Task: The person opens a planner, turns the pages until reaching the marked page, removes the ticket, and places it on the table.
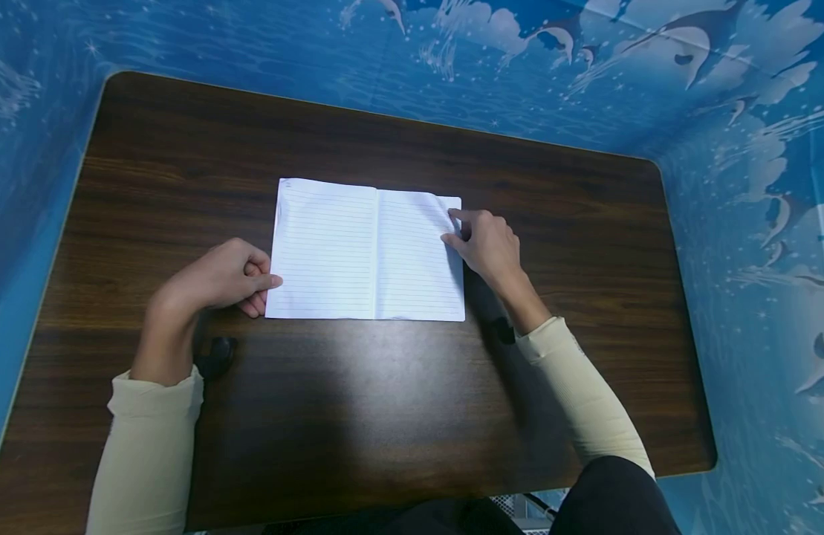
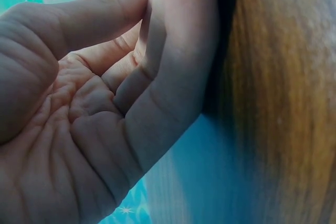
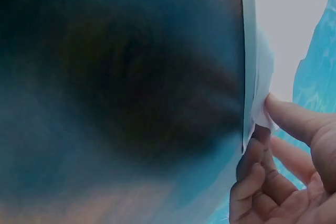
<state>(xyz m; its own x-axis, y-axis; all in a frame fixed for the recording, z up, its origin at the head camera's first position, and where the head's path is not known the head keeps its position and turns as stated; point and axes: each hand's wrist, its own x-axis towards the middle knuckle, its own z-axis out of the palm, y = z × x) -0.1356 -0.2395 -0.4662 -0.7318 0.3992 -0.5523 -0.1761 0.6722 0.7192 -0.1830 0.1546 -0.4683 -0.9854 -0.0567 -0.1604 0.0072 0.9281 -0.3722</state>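
Observation:
An open lined notebook (image 1: 326,253) lies on the dark wooden table, its ruled pages free of writing apart from a small mark at the top left corner. At its left edge, low down, my left hand (image 1: 224,276) pinches the sheets, thumb on top and the other fingers curled beneath. My right hand (image 1: 493,241) is at the upper right edge, thumb and index finger on the right page. In the right wrist view, a lifted, bent page (image 3: 264,72) is between the thumb and fingers of that hand. The left wrist view shows the palm and curled fingers (image 2: 173,61).
The wood-grain table (image 1: 398,409) has rounded corners. Blue sea-patterned sheeting (image 1: 284,52) with dolphins surrounds its back and sides. Dark devices, one a black wrist piece (image 1: 219,355), show beside both forearms. The person's dark-clad leg (image 1: 622,498) is at the front edge.

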